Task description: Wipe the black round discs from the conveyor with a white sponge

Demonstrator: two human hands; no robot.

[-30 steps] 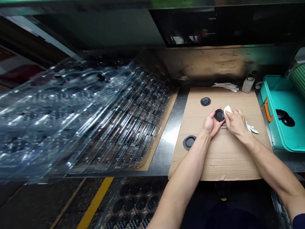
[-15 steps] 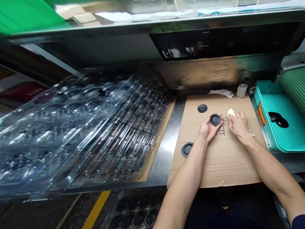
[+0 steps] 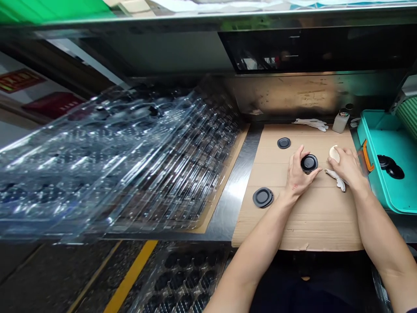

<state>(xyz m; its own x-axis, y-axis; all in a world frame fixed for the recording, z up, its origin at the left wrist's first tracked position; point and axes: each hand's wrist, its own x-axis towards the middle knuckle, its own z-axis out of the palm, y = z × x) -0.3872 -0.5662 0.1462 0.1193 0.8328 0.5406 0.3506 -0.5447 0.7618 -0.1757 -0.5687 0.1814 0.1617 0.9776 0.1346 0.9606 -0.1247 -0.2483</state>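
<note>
My left hand [image 3: 298,176] grips a round black lid-like part [image 3: 309,163] by its rim, between thumb and fingers. In my right hand [image 3: 349,164] is a cream-coloured sponge pad [image 3: 334,153], pinched just to the right of the black part. Both hands are over a cardboard sheet [image 3: 293,226]. A flat black disc [image 3: 283,143] lies farther back on it, and black discs [image 3: 262,197] overlap near its left edge. Below my right hand lies a crumpled white glove or cloth [image 3: 335,179].
Leaning stacks of clear plastic trays [image 3: 156,165] fill the left side. A small bottle [image 3: 340,121] and white gloves [image 3: 311,124] are at the back. On the right stands a turquoise bin [image 3: 374,187] holding black parts [image 3: 395,171]. A tray of black pieces [image 3: 185,278] sits below the bench edge.
My left hand has turned from palm up under the black part to gripping its rim. My right hand, with the pad, has moved slightly away to the right. The view has shifted.
</note>
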